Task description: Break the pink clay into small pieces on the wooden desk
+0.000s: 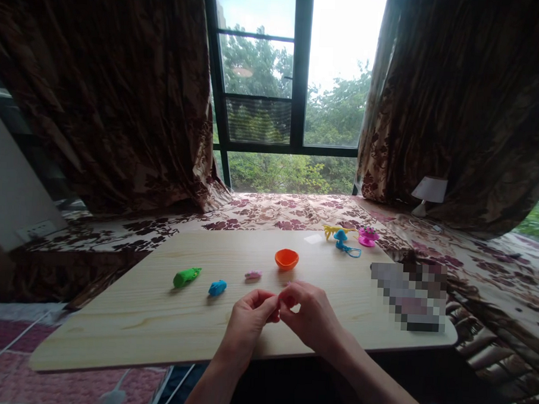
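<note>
My left hand (250,320) and my right hand (310,316) meet above the near part of the wooden table. Their fingertips are pinched together, and whatever sits between them is hidden. Just beyond the fingers stands an orange bowl (286,260), upright. A small pink piece (253,275) lies left of the bowl. Farther left are a blue lump (217,288), perhaps modelling clay, and a green lump (186,277) with a narrower end. A bit of pink shows behind my right knuckles, too small to name.
At the table's (148,316) far right are a yellow figure (333,230), a blue mushroom-like piece (340,237) with a blue loop, and a pink piece (368,236). A blurred-out flat object (408,297) lies at the right edge. A small lamp (431,190) stands on the window ledge.
</note>
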Motion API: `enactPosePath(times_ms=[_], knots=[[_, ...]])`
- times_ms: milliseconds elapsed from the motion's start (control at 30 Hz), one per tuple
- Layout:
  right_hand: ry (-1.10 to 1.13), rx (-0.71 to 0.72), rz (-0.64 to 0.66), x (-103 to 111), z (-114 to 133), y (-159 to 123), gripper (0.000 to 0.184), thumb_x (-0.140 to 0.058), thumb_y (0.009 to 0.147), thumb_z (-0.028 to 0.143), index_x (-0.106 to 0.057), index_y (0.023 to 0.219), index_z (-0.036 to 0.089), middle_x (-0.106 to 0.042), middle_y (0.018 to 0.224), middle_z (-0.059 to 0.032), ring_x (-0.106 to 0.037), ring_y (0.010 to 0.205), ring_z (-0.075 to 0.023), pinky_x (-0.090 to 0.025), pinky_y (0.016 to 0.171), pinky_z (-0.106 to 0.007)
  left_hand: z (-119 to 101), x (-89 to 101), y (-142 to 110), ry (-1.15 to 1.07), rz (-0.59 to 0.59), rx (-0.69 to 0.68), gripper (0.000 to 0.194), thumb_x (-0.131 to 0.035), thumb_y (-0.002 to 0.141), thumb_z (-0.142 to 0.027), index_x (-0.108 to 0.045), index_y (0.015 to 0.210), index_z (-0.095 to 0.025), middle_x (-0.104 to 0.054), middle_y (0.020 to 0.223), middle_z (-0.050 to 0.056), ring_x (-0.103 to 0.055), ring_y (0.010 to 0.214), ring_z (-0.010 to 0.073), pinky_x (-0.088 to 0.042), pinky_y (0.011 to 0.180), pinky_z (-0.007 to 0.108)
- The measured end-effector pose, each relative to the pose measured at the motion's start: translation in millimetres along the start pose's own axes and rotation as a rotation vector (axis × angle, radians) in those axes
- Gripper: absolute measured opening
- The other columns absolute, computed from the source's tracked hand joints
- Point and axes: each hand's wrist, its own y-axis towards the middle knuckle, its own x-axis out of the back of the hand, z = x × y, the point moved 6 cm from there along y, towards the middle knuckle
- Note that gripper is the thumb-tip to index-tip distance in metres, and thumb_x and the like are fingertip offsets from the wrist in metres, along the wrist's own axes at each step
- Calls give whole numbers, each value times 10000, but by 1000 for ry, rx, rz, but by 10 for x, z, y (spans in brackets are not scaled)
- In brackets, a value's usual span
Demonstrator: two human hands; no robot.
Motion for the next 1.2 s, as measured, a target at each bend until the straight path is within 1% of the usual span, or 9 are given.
enactPosePath(times_ms=[133, 333, 467, 567, 700, 800, 867, 1000, 1200], knots=[[181, -165, 31, -149, -223, 65, 168, -450, 804, 223, -594, 762, 148, -616, 614, 5, -559, 529, -99, -401, 468, -187, -52, -23, -40, -52, 7, -4, 170, -662, 661, -286, -593, 654, -130, -570, 585, -9, -500, 549, 77, -435, 597, 225], [-24, -137, -25, -81, -438, 219, 178, -439, 811, 209, -609, 823, 155, -624, 705, -31, -555, 623, -129, -405, 583, -239, -69, 143, -11, -119, -58, -8, 201, -673, 645, -297, -628, 770, -147, -599, 673, 1, -515, 569, 72, -451, 580, 213], [-205, -22, 31, -135, -350, 234, 125, -522, 754, 158, -638, 734, 201, -624, 751, -37, -526, 779, -176, -362, 738, -302, -7, 254, 52, -99, -127, -4, 291, -688, 630, -322, -652, 865, -155, -624, 741, 16, -530, 582, 73, -468, 575, 212], [-305, 47, 76, -184, -273, 233, 137, -537, 744, 156, -629, 648, 191, -616, 779, -61, -492, 847, -206, -337, 776, -337, 29, 252, 66, -78, -123, 4, 324, -685, 630, -327, -663, 903, -153, -636, 758, 27, -540, 608, 83, -489, 628, 234], [-373, 89, 89, -112, -173, 214, 145, -511, 758, 122, -637, 760, 193, -606, 803, -62, -478, 851, -206, -334, 784, -346, 47, 235, 65, -39, -109, 20, 358, -696, 627, -300, -650, 946, -142, -655, 807, 57, -569, 661, 110, -498, 695, 275], [-335, 127, 85, -12, -41, 164, 210, -491, 800, 140, -611, 950, 224, -601, 903, -39, -480, 881, -180, -355, 783, -299, 49, 217, 69, -6, -100, 17, 334, -702, 626, -310, -647, 904, -133, -657, 801, 64, -585, 695, 131, -496, 714, 291], [-265, 162, 97, 21, 52, 123, 211, -483, 821, 154, -596, 977, 239, -597, 905, -22, -495, 857, -155, -376, 750, -258, 49, 185, 67, -2, -78, 13, 296, -702, 625, -321, -651, 839, -123, -652, 768, 60, -585, 688, 134, -495, 712, 293], [-183, 179, 100, 21, 134, 81, 101, -517, 811, 179, -604, 843, 221, -594, 818, -10, -523, 761, -135, -393, 703, -244, 34, 130, 40, -23, -45, 0, 273, -678, 648, -341, -656, 822, -131, -651, 756, 47, -581, 679, 124, -491, 720, 286], [-130, 94, -11, -19, 91, 64, 76, -540, 760, 159, -587, 707, 186, -596, 714, -8, -527, 661, -121, -391, 636, -238, 13, 80, 22, -50, -23, -19, 246, -683, 640, -327, -661, 775, -122, -667, 750, 57, -606, 718, 151, -483, 749, 295]])
